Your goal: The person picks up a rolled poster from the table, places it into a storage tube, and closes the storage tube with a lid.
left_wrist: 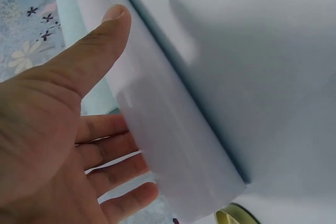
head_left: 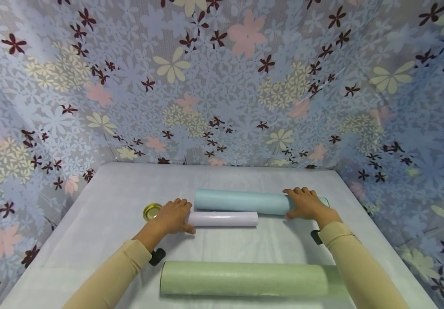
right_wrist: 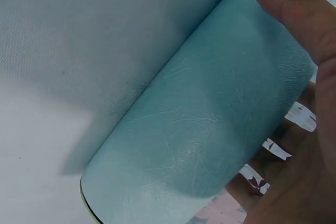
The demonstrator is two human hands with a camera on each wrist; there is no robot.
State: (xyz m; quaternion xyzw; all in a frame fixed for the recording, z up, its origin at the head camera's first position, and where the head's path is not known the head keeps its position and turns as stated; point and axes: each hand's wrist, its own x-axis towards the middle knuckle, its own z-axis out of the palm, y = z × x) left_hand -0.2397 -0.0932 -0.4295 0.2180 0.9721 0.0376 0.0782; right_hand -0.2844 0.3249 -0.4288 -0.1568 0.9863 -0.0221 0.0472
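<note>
A glossy pale-lilac roll of sheet material (head_left: 223,219) lies crosswise on the table. My left hand (head_left: 173,216) is over its left end; in the left wrist view the thumb (left_wrist: 118,19) is stretched out above the roll and the spread fingers reach its far side. Just behind lies a longer light-blue roll (head_left: 241,201) with a creased, leather-like surface. My right hand (head_left: 304,204) grips it near its right end, thumb on the near side and fingers round the far side; the fingertips are hidden.
A thick pale-green roll (head_left: 245,279) lies along the near side, its right part behind my right sleeve. A gold-coloured ring, perhaps a tape roll (head_left: 152,212), sits left of my left hand. Flowered cloth (head_left: 222,86) encloses the white-covered table (head_left: 90,240) at the back and sides.
</note>
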